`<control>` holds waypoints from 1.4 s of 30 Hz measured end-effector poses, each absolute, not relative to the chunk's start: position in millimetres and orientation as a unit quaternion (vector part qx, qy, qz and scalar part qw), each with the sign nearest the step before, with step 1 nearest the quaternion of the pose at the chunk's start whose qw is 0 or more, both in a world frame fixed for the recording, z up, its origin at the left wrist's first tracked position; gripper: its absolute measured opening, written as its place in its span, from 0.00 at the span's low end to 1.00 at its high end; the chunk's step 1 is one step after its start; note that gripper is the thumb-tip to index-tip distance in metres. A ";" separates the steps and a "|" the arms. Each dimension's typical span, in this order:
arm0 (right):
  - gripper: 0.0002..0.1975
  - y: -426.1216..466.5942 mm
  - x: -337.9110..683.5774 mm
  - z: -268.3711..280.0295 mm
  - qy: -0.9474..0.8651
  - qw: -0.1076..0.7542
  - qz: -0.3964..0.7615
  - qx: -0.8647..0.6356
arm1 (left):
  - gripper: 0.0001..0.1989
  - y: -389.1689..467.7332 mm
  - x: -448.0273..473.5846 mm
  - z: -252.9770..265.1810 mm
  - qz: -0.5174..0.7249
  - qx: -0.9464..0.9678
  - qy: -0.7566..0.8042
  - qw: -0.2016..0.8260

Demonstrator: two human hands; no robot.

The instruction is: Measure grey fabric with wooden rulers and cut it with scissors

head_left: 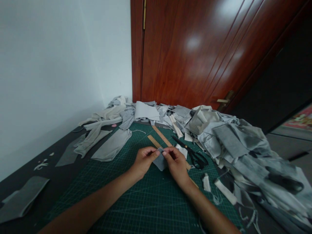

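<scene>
Between my two hands is a small piece of grey fabric (160,162), held up above the green cutting mat (117,198). My left hand (145,160) pinches its top edge between thumb and fingers. Close beside it, my right hand (175,161) pinches the same edge, thumb near thumb. Two wooden rulers (161,135) lie on the mat just beyond, partly covered by my hands. Black-handled scissors (195,157) rest to the right of my right hand, near a white scrap (181,150).
A large heap of grey and white fabric scraps (231,139) runs along the back and right. Long grey fabric pieces (112,145) lie on the left, and a folded grey piece (26,196) sits at the near left. Behind stand a white wall (60,58) and a wooden door (180,55).
</scene>
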State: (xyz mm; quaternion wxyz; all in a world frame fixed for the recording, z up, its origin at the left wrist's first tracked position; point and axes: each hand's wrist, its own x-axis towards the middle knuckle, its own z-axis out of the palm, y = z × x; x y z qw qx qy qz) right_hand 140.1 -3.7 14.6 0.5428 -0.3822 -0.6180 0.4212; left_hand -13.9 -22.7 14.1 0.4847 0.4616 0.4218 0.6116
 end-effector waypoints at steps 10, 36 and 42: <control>0.14 -9.4 125.7 9.1 -0.396 0.542 0.679 -0.297 | 0.20 -22.4 -15.1 21.4 0.664 0.331 0.335 0.581; 0.15 -7.9 141.7 19.5 -0.562 0.602 0.416 -0.385 | 0.20 -27.2 -4.7 8.5 0.633 0.386 0.389 0.546; 0.23 -3.6 138.3 11.6 -0.539 0.561 0.490 -0.393 | 0.22 -24.1 -10.1 8.8 0.623 0.479 0.419 0.456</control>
